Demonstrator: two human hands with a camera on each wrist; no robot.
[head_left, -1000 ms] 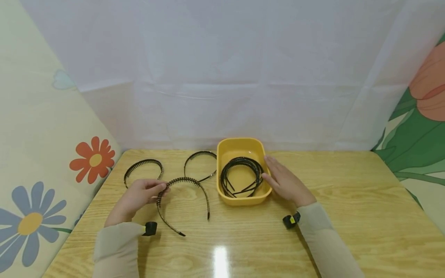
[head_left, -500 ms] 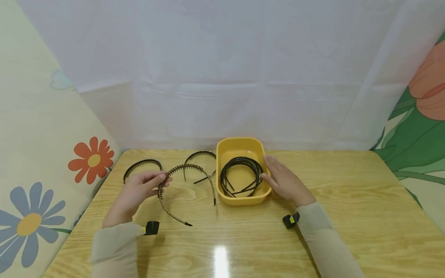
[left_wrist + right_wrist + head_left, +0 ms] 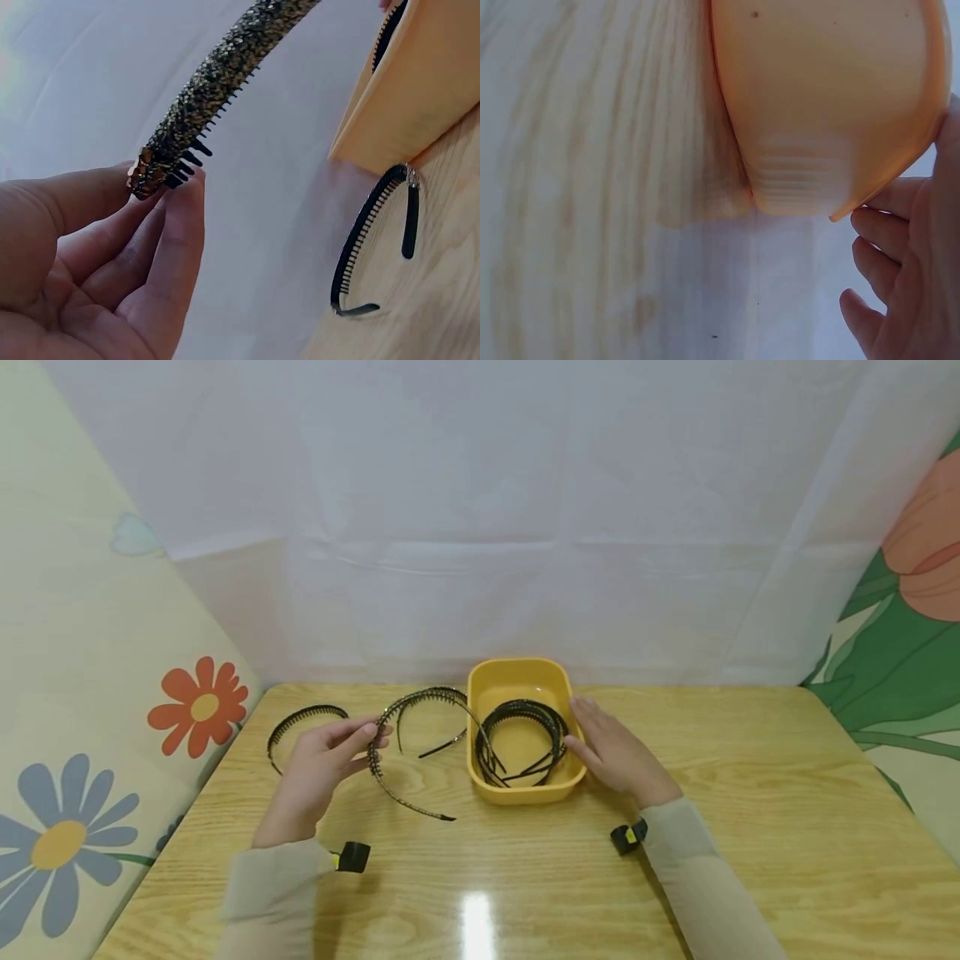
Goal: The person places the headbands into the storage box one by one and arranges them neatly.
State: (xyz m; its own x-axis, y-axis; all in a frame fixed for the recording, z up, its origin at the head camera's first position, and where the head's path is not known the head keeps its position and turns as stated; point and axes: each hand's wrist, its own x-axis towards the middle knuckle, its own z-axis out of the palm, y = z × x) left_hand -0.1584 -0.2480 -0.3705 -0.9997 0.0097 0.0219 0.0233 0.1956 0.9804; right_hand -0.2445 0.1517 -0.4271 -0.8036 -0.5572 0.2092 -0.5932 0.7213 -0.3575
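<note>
**A:** Wooden table (image 3: 750, 827), white sheet hung behind it, flowery cloth on both sides. Pretty cosy setup. From where I'm standing, the left hand (image 3: 322, 768) has a glittery headband (image 3: 397, 752) pinched by one end between thumb and fingertips (image 3: 169, 225), the rest of it hanging in the air, with its far end over the near-left rim of the yellow tub (image 3: 525, 793).

**B:** And the right hand (image 3: 611, 752)?

**A:** Flat against the tub's right side, fingers pretty much straight, just steadying it. Not gripping anything.

**B:** What's already in the tub?

**A:** A tangle of black headbands (image 3: 521, 739), looks like two or three, I can't count them. Two more bands (image 3: 307, 722) are lying on the table off to the left, one right beside the tub.

**B:** So what's the risk?

**A:** My guess is that pinch. It's only the very tip of the band, and the thing is long and springy, so a small wobble could twist it out of the fingers. Also the comb teeth: if they catch on the rim or snag the black ones inside, the band could flip or drag the pile up with it.

**B:** Tub sliding?

**A:** Less likely with that hand on it, but it's only braced on one side, so a push from the left could tip it a bit, I reckon.
</note>
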